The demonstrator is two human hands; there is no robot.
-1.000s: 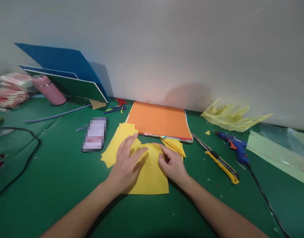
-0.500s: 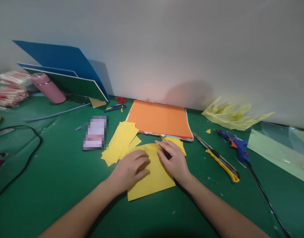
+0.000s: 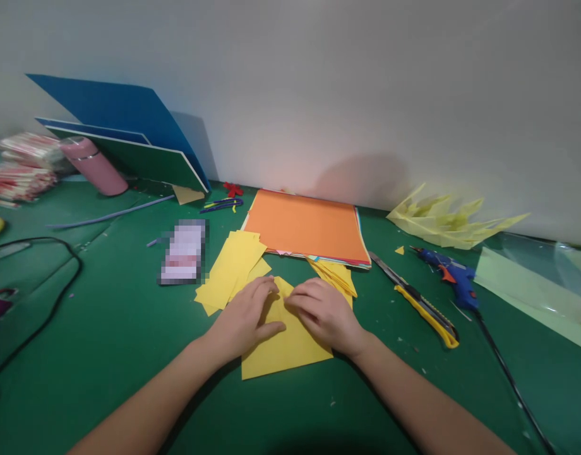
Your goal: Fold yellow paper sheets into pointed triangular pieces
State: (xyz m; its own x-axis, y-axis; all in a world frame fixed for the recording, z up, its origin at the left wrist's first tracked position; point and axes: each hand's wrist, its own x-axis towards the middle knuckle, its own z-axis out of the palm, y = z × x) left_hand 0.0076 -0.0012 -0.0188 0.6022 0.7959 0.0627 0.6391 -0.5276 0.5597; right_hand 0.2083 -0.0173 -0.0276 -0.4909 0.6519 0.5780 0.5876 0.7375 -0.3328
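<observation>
A sheet of yellow paper [image 3: 290, 354] lies on the table in front of me, its upper right edge slanting under my fingers as if folded inward. On its left part rests my left hand [image 3: 247, 316], thumb and fingers apart. My right hand [image 3: 326, 313] is closed, its fingertips bent together at the paper's upper middle. Both palms hide much of the sheet's sides. Left of it are cut yellow paper pieces [image 3: 233, 268], and behind my right hand are folded yellow pieces [image 3: 338, 275].
Behind lies a stack of coloured paper topped with an orange sheet [image 3: 302, 221]. To the right are a utility knife [image 3: 416, 300], a blue glue gun [image 3: 454, 275] with its cord and a pale yellow paper shape [image 3: 451, 221]. A phone [image 3: 184, 253] and pink bottle [image 3: 94, 165] are on the left.
My right hand has moved slightly left and its fingers have curled down together on the paper. The sheet's top now shows a slanted edge. My left fingertips have shifted a little up.
</observation>
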